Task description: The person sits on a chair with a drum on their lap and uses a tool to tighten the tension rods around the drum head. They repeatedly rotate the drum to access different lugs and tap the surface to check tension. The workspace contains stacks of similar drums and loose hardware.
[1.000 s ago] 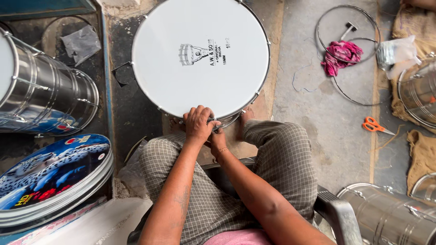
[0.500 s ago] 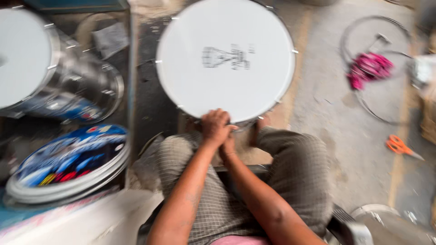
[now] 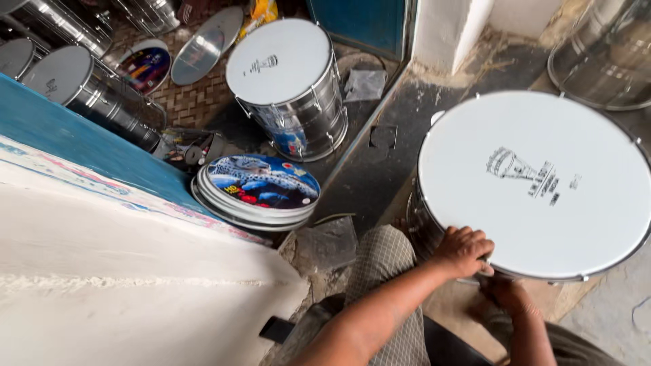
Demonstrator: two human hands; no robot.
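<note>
A large drum with a white head (image 3: 542,183) and a metal shell stands on the floor in front of me, at the right of the head view. My left hand (image 3: 464,251) grips its near rim, fingers curled over the edge of the head. Just below and to the right, my right hand (image 3: 507,295) sits under the rim against the shell. Its fingers are curled, and whatever is in them is hidden. My legs in checked trousers (image 3: 386,264) bracket the drum.
A smaller metal drum with a white head (image 3: 285,74) stands at the back. A stack of printed drum heads (image 3: 261,186) lies beside a blue board (image 3: 81,149). A white wall (image 3: 135,291) fills the lower left. Metal shells (image 3: 607,54) stand at the top right.
The view has swung to the left, so the large drum now sits at the right. Both hands stay at its near rim.
</note>
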